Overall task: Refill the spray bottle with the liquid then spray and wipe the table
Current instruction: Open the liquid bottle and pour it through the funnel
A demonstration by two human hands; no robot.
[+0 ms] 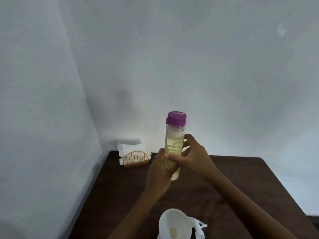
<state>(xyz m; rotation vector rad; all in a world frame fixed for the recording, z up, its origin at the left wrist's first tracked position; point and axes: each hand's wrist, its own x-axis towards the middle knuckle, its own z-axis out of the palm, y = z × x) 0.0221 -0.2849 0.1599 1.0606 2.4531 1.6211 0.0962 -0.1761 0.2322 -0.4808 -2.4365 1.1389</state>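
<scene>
One purple-capped bottle upright in two grips, left hand and right hand both clamped around it; one white funnel below.

Most likely a home or small eatery corner, hard to say which. Dark wooden counter pushed into the meeting of two bare, pale painted walls. Gold wire napkin holder stuffed with white paper napkins, set in the far corner against the wall. Dim, uneven indoor light, with soft shadows on the plaster.
</scene>
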